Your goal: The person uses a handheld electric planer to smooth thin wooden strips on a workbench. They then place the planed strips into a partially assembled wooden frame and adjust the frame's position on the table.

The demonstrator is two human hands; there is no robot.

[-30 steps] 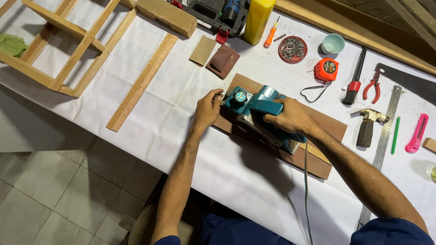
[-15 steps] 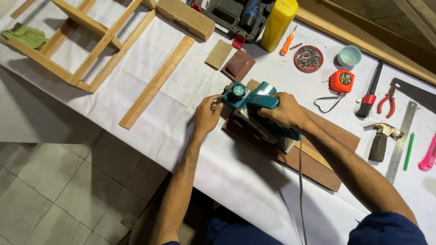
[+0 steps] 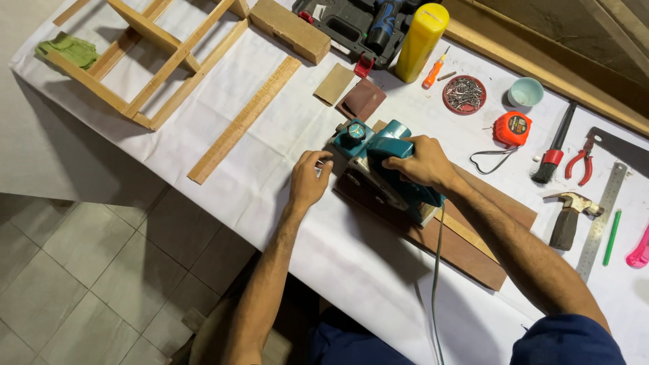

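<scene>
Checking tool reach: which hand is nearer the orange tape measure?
Right. The right hand grips the teal planer just left of the tape measure; the left hand is farther left.

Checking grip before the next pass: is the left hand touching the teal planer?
Cannot tell. In the head view the left hand rests by the teal planer, fingertips at its edge; no plain contact or gap shows.

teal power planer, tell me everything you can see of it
The teal power planer is a handheld electric tool with a teal body, a black round knob at its front end and a grey metal base. It sits flat on a long brown wooden board on the white-covered table, angled diagonally. The right hand grips its top handle; the left hand rests beside its front end, near the knob. A dark cord trails from its rear toward the person.
</scene>
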